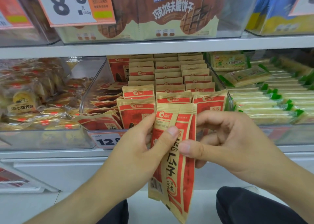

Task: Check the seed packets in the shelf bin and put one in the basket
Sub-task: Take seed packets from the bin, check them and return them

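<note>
Two bare hands meet in front of the shelf, both holding tan-and-red paper seed packets fanned upright between them. The left hand (pixel 136 149) has its thumb curled across the front of the near packet (pixel 169 164), pressing just under the white date patch, with its fingers wrapped behind the left edge. The right hand (pixel 226 142) pinches a second packet (pixel 186 138), which overlaps the first on its right side; the thumb lies flat on the red stripe and the other fingers are curled behind. How many packets sit in the fan beyond these two I cannot tell.

Directly behind the fingertips stands the clear plastic shelf bin (pixel 95 87), packed with rows of the same tan-and-red packets (pixel 168 81) standing on edge, with a few lying flat at its left side. A white price label (pixel 107 141) reading "12" peeks out just left of the left hand, on the bin's front.

Left of the left hand, a clear bin holds small wrapped yellow cakes (pixel 34 101). Right of the right hand lie pale cracker packs with green ends (pixel 265 96). Above both hands, on the upper shelf, sits a brown and cream wafer biscuit box (pixel 169 14) beside a large white "8.8" price card (pixel 68 4). Below the wrists, dark trouser knees (pixel 254 206) show.
</note>
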A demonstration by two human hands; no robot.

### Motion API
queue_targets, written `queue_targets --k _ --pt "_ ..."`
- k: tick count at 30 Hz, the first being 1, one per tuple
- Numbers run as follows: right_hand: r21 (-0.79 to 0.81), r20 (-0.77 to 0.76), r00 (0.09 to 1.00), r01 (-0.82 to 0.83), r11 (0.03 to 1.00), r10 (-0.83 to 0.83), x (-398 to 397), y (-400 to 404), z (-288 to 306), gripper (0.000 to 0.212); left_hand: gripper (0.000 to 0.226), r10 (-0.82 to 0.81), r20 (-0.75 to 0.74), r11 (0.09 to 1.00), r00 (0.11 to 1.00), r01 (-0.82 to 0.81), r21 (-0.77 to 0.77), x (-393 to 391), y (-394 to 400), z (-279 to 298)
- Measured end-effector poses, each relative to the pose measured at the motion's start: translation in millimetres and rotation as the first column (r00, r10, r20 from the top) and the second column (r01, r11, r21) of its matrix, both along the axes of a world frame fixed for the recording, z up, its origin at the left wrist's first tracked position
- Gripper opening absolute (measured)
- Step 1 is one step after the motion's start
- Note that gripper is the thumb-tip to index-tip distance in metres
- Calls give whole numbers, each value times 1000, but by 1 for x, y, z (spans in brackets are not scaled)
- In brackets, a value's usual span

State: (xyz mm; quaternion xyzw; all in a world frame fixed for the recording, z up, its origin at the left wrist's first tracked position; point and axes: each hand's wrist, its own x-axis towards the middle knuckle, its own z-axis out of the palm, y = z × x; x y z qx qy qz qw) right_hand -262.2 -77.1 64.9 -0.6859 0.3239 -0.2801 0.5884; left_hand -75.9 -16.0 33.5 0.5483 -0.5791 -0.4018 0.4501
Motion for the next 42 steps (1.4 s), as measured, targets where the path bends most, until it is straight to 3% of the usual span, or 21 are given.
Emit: queue_targets --k 8,14,20,28,35,42 --pt "30 -21 1000 9 1000 -9 0 0 4 28 36 43 69 999 997 -43 9 -5 4 3" --pt "40 -22 1000 12 999 -11 -1 1 5 27 42 23 -68 998 997 -19 54 -10 4 5" --pt "50 -15 996 87 995 -87 -6 -5 10 29 95 26 -120 997 992 -16 76 -6 3 0" --pt "41 65 959 272 961 -274 -10 -12 12 38 95 -7 -54 996 999 11 86 -4 5 2" --pt "9 52 953 300 954 -300 -10 -11 12 42 99 -121 -69 982 990 130 136 -6 7 4" --pt "-13 50 954 296 955 -295 -8 -10 12 40 120 -204 8 967 979 200 158 -5 10 -2"
